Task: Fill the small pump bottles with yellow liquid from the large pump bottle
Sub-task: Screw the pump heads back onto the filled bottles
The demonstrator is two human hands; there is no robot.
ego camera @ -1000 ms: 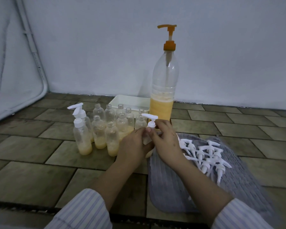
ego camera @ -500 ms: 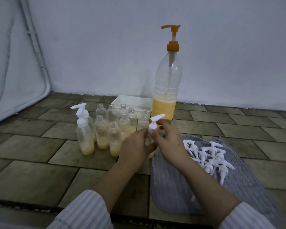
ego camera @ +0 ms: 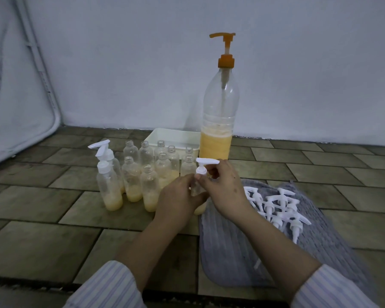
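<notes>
Grey ribbed cloth mat (ego camera: 231,258) is lying on the brown tiled floor (ego camera: 42,238), right of centre. Tall clear plastic bottle with an orange pump head (ego camera: 219,121) is standing upright behind the hands, yellow liquid filling roughly its lower third. White shallow plastic tray (ego camera: 169,135) is sitting just left of it, against the wall.

Cluster of small clear plastic bottles (ego camera: 151,174) is standing in front of the tray; most are uncapped and carrying some yellow liquid at the bottom. Two at the left edge are already wearing white pump caps (ego camera: 102,152). Pile of loose white pump caps (ego camera: 276,207) is lying on the mat.

Left hand (ego camera: 178,201) is curling around one small bottle (ego camera: 196,190), mostly hidden by the fingers. Right hand (ego camera: 222,190) is pinching the collar of a white pump head (ego camera: 203,165) seated on that bottle's neck, apparently threading it on.

Risks, as judged: cap going on cross-threaded and leaking later; bottle slipping in the grip and spilling; an elbow or wrist knocking the open bottles standing just beside the hands.
</notes>
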